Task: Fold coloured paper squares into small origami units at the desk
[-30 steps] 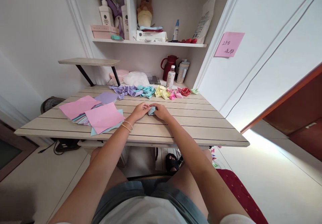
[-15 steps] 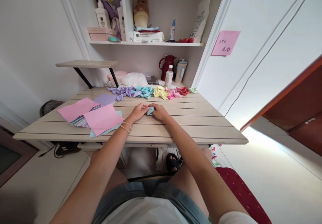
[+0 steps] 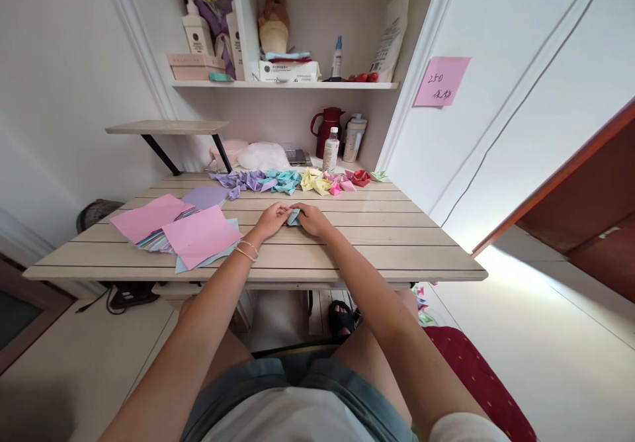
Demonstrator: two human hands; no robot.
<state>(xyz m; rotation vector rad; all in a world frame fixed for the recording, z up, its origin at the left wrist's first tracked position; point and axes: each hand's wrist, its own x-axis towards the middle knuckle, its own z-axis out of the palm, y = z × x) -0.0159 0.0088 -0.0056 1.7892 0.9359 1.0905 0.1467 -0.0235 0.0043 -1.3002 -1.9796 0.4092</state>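
Note:
A small folded light blue paper is held between my two hands above the middle of the wooden table. My left hand pinches its left edge, fingers closed. My right hand is closed on its right side, and its fingers cover part of the paper. Behind the hands lies a row of folded papers: purple, blue, yellow, pink and red. Left of my left hand, flat pink sheets lie over a stack of coloured paper.
The striped wooden table reaches to both sides. At its back stand a clear bottle, a red jug and a tumbler. A small raised shelf stands at the back left. A red seat is at lower right.
The view has shifted slightly. Both hands stay in nearly the same place with the blue paper, which shows at a slightly different angle.

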